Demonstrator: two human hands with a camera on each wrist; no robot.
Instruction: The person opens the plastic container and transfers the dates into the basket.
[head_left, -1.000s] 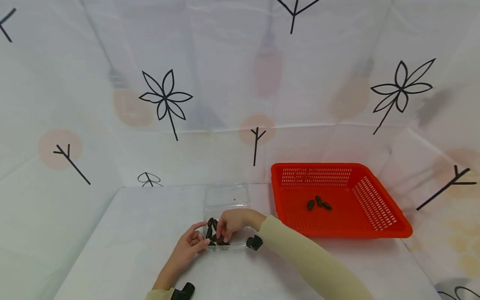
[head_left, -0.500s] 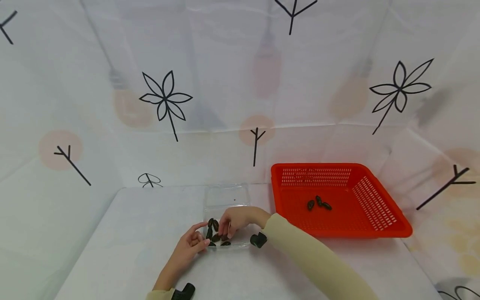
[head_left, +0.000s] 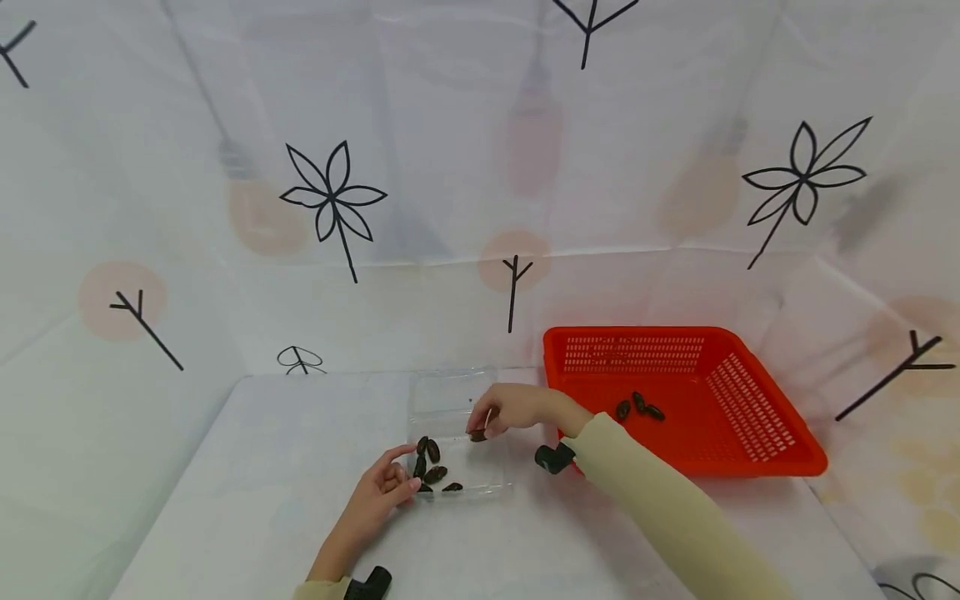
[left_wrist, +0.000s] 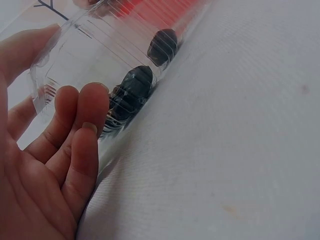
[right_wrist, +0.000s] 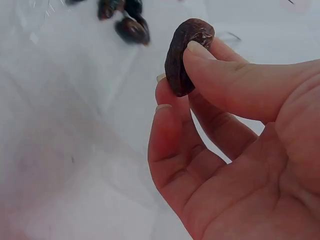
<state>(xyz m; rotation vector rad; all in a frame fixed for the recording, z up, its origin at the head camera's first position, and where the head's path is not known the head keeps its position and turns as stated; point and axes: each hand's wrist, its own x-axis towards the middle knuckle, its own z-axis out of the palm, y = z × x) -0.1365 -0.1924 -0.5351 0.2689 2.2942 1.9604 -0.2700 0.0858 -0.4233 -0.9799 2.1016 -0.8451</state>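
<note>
My right hand [head_left: 504,408] pinches a brown wrinkled date [right_wrist: 185,57] between thumb and fingers. The hand is raised over the right part of a clear plastic box [head_left: 480,479], whose lid [head_left: 453,390] lies folded back. Along the left side of the box lie several more dates [head_left: 435,474]; one lone date [head_left: 452,487] is by the front wall. At the box's left side, my left hand [head_left: 375,492] grips the wall with thumb and index finger, the other fingers curled. Through the clear wall, dark dates [left_wrist: 136,82] show in the left wrist view.
A red perforated basket [head_left: 750,450] stands to the right of the box, with 3 dates [head_left: 639,402] on its floor. White cloth covers the table [head_left: 247,467]. A patterned curtain [head_left: 420,308] hangs close behind and at the sides.
My right hand has lifted a date from among the others and moved up and to the right, towards the basket side. The left hand has stayed at the box.
</note>
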